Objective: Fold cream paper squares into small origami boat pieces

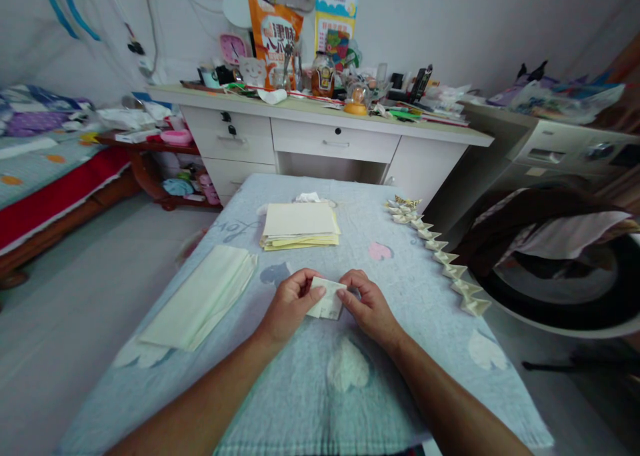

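A small folded piece of pale paper (327,301) is held up between my two hands, above the near middle of the cloth-covered table. My left hand (295,297) pinches its left edge, thumb on the front face. On the opposite edge, my right hand (367,303) grips it in the same way. Faint printed marks show along the paper's lower part. Beyond my hands lies a stack of cream and yellow paper sheets (300,221). Left of my left arm is a long folded bundle of pale paper (200,297). Folded paper boats (453,269) form a line down the table's right side.
A blue cloth with heart patterns (400,383) covers the table. Behind it stands a white desk (335,136) crowded with jars and bags. A washing machine (555,143) with laundry in its open door is at the right, a bed (60,176) at the left.
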Demonstrator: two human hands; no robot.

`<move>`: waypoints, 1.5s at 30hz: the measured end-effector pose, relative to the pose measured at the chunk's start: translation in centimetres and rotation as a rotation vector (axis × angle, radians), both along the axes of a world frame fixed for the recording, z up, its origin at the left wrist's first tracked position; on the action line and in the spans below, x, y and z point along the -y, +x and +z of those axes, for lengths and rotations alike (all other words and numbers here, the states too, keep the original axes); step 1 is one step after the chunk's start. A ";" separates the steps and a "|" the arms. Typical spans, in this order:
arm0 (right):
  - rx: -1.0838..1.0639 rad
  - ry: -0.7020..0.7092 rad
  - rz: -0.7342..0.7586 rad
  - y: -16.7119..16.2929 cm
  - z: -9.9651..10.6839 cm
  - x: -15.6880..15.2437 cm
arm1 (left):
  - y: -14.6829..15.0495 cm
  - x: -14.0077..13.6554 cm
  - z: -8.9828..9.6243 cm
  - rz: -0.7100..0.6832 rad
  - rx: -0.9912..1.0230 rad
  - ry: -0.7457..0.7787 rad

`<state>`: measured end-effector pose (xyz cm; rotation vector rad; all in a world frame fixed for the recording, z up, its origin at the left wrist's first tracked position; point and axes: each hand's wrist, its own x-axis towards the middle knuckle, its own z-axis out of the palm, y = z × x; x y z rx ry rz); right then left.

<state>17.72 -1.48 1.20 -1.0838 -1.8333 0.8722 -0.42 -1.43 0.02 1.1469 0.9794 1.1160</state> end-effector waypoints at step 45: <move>-0.039 -0.068 0.122 -0.2 -0.4 -0.1 | -0.4 0.3 -0.2 -0.045 -0.013 0.013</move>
